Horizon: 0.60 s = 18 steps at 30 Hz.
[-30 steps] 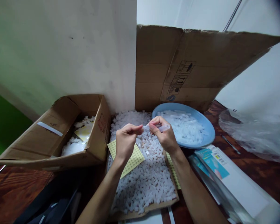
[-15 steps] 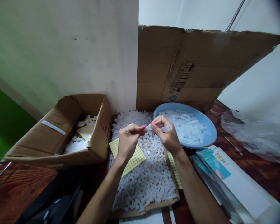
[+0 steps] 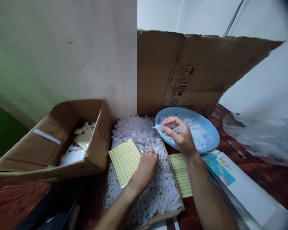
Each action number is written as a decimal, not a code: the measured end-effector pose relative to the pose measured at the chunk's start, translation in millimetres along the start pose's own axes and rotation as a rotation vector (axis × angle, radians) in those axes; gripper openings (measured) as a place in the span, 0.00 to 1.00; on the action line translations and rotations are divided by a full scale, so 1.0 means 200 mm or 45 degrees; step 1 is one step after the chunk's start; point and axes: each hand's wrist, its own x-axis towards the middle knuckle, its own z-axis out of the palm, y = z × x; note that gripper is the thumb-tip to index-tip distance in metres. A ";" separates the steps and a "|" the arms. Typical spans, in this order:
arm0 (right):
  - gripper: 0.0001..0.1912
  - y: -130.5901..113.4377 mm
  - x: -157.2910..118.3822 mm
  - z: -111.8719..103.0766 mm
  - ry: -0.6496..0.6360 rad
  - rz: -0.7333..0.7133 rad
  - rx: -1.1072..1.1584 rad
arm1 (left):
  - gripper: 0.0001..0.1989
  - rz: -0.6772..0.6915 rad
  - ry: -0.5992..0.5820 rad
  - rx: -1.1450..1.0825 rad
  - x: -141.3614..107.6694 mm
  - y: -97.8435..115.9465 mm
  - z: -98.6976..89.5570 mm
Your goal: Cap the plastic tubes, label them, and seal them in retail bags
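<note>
Moved: left hand (image 3: 147,164), now down among small whitish plastic pieces (image 3: 162,195).
Left fingers: curled, contact hidden.
Right hand (image 3: 184,139): pinches pointed translucent plastic tube (image 3: 179,128) over round blue basin (image 3: 215,135), left side.

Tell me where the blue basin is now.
The blue basin is right of center in the head view, in front of the large cardboard sheet, beside the tray of small white pieces.

Head-worn view, close, facing forward (and down)
</note>
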 end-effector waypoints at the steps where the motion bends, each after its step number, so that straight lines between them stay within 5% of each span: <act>1: 0.07 -0.01 0.00 0.00 -0.011 -0.020 -0.007 | 0.13 0.013 -0.008 -0.006 0.00 -0.01 -0.01; 4: 0.05 -0.03 0.00 0.01 -0.029 -0.078 -0.080 | 0.10 0.056 -0.004 -0.102 0.01 -0.04 -0.10; 6: 0.04 -0.04 0.00 0.01 -0.028 -0.101 -0.116 | 0.07 0.042 0.101 -0.415 0.03 -0.07 -0.19; 9: 0.04 -0.05 0.00 0.03 -0.011 -0.130 -0.147 | 0.10 -0.083 0.469 -1.135 0.06 -0.11 -0.34; 12: 0.03 -0.04 -0.01 0.06 -0.001 -0.155 -0.159 | 0.16 -0.175 0.777 -1.551 0.06 -0.13 -0.44; 18: 0.01 -0.03 -0.04 0.17 -0.063 -0.172 -0.176 | 0.17 -0.091 0.691 -1.752 0.03 -0.10 -0.45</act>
